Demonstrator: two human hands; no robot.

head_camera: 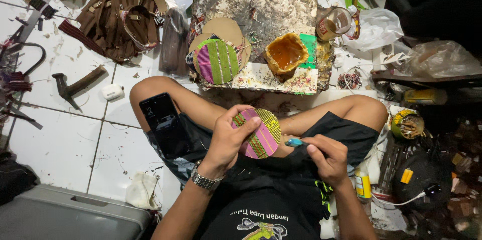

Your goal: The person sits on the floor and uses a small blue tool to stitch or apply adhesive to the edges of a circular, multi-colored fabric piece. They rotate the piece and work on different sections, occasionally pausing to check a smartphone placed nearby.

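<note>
I sit cross-legged on a white tiled floor. My left hand (pixel 228 137) grips a round disc covered in pink, green and yellow striped cloth (pixel 261 134), held over my lap. My right hand (pixel 326 157) pinches a small blue-handled tool (pixel 295 142) whose tip points at the disc's lower right edge. A metal watch is on my left wrist. A dark phone (pixel 161 119) rests on my left thigh.
A worn work board (pixel 261 4) lies ahead, with a second striped disc (pixel 217 61), plain cardboard discs (pixel 223 29) and an orange tub of glue (pixel 286 53) on it. A hammer (pixel 75 87) and brown straps (pixel 120 14) lie left. Clutter and a glass jar (pixel 335 22) fill the right.
</note>
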